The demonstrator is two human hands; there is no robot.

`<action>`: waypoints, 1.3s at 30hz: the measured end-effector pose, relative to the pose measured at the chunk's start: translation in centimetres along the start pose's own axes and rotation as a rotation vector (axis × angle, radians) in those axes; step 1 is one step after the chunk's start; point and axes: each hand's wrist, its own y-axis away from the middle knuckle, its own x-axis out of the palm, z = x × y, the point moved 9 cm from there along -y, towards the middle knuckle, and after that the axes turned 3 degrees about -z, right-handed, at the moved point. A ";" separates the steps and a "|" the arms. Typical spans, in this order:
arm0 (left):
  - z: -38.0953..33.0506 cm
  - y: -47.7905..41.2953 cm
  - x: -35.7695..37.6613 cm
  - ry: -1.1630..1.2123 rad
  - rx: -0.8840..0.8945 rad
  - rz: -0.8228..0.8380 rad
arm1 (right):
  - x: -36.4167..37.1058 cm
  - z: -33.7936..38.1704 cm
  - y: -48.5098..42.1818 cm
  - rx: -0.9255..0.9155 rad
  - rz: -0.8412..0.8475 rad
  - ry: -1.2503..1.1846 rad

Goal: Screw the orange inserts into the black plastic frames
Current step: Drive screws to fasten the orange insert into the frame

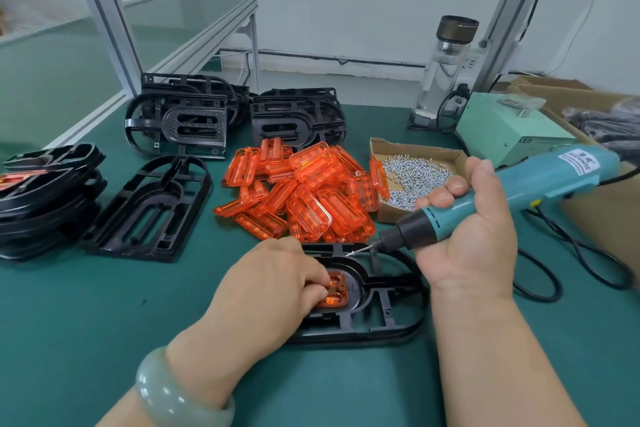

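Observation:
A black plastic frame (388, 319) lies on the green mat in front of me, with an orange insert (334, 293) seated in its oval opening. My left hand (273, 291) lies over the frame's left part, its curled fingers pressing down on the insert. My right hand (474, 236) grips a teal electric screwdriver (512, 191). The tool slants down to the left, and a small screw sits on its bit tip (356, 251) just above the frame's far edge. A heap of loose orange inserts (304, 191) lies behind the frame.
An open cardboard box of silver screws (412, 177) sits right of the heap. Black frames (149, 208) lie singly and in stacks (45, 198) at left and back. A green power unit (502, 128), a glass bottle (446, 62) and cables (571, 253) are at right.

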 end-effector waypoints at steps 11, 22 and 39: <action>0.1 -0.2 0.6 -0.049 -0.024 0.040 | 0.7 -0.2 0.2 -0.008 0.037 0.181; 0.2 -0.2 0.5 -0.014 -0.024 0.010 | 1.9 -0.2 0.5 -0.048 0.154 0.226; 0.3 -0.2 0.6 -0.018 -0.021 0.002 | 3.8 -0.4 1.6 -0.095 0.298 0.335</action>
